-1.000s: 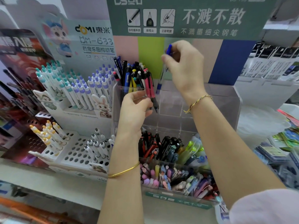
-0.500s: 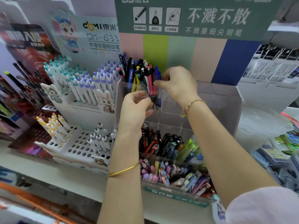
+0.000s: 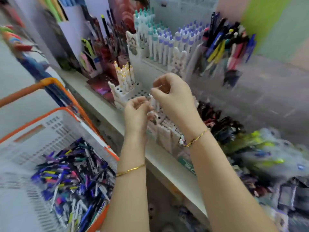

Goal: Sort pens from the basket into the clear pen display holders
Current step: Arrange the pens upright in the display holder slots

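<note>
The frame is motion-blurred. A white basket (image 3: 55, 129) with an orange rim sits at lower left, holding several mixed pens (image 3: 71, 181). The clear pen display holder (image 3: 267, 84) stands at upper right, with several pens (image 3: 224, 46) upright in its back-left compartment, a blue pen (image 3: 250, 45) among them. My left hand (image 3: 136, 114) and my right hand (image 3: 173, 99) hover close together in front of the shelf, left of the holder and above the basket's far corner. Both have loosely curled fingers, and I see nothing in either.
A white perforated stand (image 3: 138, 91) with white click pens (image 3: 160, 41) sits behind my hands. Dark card displays (image 3: 103, 47) stand further left. The holder's lower compartments hold black pens (image 3: 222, 126) and green-capped pens (image 3: 260, 143). The shelf edge (image 3: 107, 114) runs diagonally beside the basket.
My right hand put the blue pen into the holder and let it go. Both hands drew back and down. The view swung left and down, bringing the basket into sight.
</note>
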Action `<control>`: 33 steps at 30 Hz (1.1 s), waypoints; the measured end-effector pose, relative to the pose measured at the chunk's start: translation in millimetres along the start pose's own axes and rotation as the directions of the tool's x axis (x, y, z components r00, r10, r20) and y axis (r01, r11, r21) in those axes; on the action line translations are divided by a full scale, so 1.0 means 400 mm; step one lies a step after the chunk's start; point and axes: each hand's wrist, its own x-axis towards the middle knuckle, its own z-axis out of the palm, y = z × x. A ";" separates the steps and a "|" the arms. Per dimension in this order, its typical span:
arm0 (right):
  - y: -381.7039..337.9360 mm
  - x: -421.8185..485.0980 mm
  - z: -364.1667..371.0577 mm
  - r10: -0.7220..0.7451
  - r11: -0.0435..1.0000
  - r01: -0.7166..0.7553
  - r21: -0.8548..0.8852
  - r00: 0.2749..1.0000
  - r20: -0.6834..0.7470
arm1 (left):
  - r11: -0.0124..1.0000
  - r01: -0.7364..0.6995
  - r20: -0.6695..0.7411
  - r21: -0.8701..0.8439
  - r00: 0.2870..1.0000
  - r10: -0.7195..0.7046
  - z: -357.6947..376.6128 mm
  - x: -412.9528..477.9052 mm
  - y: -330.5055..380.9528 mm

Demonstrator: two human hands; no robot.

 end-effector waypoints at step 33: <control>0.133 -0.097 0.687 0.462 0.838 -0.537 0.092 0.790 0.403 | 0.314 0.789 -0.654 0.529 0.614 -0.441 -0.707 0.390 -0.516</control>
